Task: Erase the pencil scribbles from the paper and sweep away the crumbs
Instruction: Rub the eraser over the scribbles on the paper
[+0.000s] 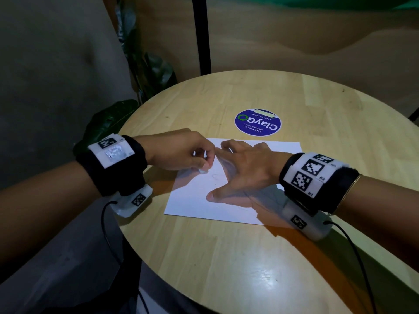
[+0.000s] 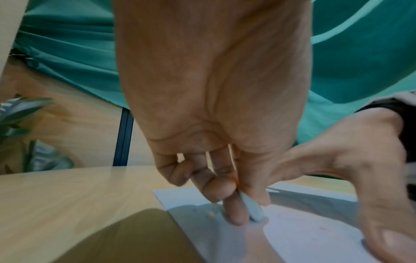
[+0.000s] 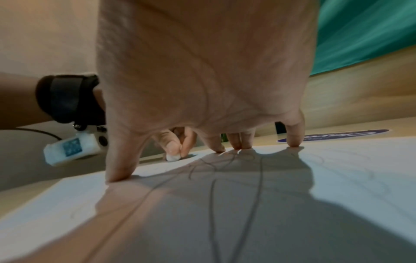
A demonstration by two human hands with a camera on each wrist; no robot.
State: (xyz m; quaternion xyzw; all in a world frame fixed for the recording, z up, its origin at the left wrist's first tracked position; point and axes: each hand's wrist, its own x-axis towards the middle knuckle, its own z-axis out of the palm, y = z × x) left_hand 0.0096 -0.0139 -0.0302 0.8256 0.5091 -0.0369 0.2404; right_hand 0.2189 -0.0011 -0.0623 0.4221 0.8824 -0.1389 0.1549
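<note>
A white sheet of paper (image 1: 199, 200) lies on the round wooden table (image 1: 226, 257). Faint pencil scribbles (image 3: 258, 178) run across it under my right hand. My left hand (image 1: 181, 152) pinches a small white eraser (image 1: 202, 171) between thumb and fingers, its tip touching the paper near the sheet's left edge. The eraser (image 2: 253, 209) shows as a pale wedge in the left wrist view, and the same eraser (image 3: 173, 157) sits beyond my right thumb in the right wrist view. My right hand (image 1: 244, 166) is spread flat, with its fingertips (image 3: 293, 142) pressing the sheet down.
A round blue sticker (image 1: 258, 122) lies on the table beyond the paper. A dark-leaved plant (image 1: 108, 118) stands off the table's left edge, and a black post (image 1: 201, 35) rises behind it. Tiny specks (image 2: 211, 213) dot the paper by the eraser.
</note>
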